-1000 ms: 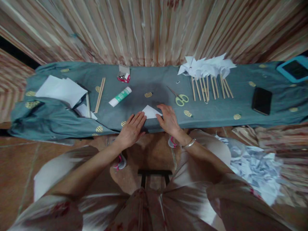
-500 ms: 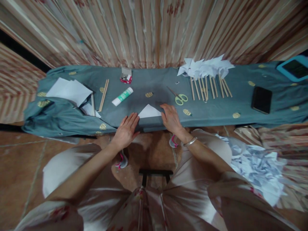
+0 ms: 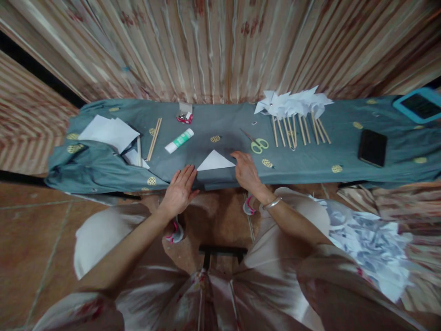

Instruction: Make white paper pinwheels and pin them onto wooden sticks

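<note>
A white paper folded into a triangle (image 3: 214, 162) lies near the front edge of a long table under a teal cloth (image 3: 310, 156). My left hand (image 3: 179, 189) lies flat with fingers stretched out, its fingertips at the triangle's left corner. My right hand (image 3: 245, 170) rests fingers down on the triangle's right corner. Green-handled scissors (image 3: 257, 144) lie just beyond my right hand. A glue stick (image 3: 179, 140) lies beyond my left hand.
Several paper pinwheels on wooden sticks (image 3: 298, 115) lie at the back right. A black phone (image 3: 372, 147) and a blue tablet (image 3: 418, 105) are far right. White sheets (image 3: 108, 133), loose sticks (image 3: 154, 132) and a small red box (image 3: 185, 117) sit on the left. Crumpled paper (image 3: 368, 241) fills my lap.
My left hand has slid left off the paper, so more of the triangle shows. My right hand stays at its right corner. The view has shifted slightly.
</note>
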A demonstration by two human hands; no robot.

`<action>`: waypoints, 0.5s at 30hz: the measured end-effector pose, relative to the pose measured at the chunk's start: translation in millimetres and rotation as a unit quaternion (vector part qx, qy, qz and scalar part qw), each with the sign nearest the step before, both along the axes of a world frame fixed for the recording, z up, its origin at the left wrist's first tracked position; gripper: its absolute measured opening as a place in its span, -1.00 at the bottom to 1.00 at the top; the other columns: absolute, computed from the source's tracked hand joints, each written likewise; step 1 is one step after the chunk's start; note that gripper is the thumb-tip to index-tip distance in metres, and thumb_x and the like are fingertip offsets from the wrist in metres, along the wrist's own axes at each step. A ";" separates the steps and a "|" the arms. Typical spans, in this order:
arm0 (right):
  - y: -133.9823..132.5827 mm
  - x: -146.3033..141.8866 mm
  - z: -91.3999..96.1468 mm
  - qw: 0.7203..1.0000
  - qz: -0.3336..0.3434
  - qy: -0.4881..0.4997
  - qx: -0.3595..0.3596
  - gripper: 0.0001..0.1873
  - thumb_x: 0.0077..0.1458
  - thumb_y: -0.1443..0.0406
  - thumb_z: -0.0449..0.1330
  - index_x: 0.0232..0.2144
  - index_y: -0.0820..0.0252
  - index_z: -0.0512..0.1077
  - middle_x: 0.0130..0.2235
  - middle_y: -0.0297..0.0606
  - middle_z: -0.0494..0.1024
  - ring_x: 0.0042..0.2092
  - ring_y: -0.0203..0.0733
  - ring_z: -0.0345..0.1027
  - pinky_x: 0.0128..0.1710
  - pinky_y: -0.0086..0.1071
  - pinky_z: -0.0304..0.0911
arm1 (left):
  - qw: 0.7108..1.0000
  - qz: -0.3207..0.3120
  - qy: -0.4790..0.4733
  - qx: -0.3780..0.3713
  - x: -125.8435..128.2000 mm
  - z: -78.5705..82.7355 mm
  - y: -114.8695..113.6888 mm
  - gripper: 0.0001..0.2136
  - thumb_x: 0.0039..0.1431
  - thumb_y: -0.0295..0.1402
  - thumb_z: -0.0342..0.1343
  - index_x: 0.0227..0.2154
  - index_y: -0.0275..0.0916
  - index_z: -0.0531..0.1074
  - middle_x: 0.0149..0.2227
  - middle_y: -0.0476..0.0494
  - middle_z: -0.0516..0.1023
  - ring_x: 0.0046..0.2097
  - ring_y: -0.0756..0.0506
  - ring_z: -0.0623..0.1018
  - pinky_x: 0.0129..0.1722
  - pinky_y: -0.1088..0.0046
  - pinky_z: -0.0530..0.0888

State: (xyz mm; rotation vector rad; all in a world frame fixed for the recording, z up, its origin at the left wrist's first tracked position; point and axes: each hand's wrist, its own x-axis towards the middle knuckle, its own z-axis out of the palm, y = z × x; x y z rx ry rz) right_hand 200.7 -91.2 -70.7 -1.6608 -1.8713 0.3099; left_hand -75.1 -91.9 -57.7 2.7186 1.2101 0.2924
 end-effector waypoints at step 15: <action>20.1 -10.8 7.4 0.988 0.058 0.125 -0.065 -0.91 0.01 0.37 0.22 -0.36 0.14 0.48 0.15 -0.08 0.45 0.18 0.00 0.32 0.20 -0.03 0.15 | 0.953 0.135 -0.250 -0.108 26.8 2.4 25.3 -0.45 0.30 -0.03 -0.07 0.15 -0.38 0.36 0.20 -0.43 0.42 0.24 -0.28 0.40 0.27 0.07 0.27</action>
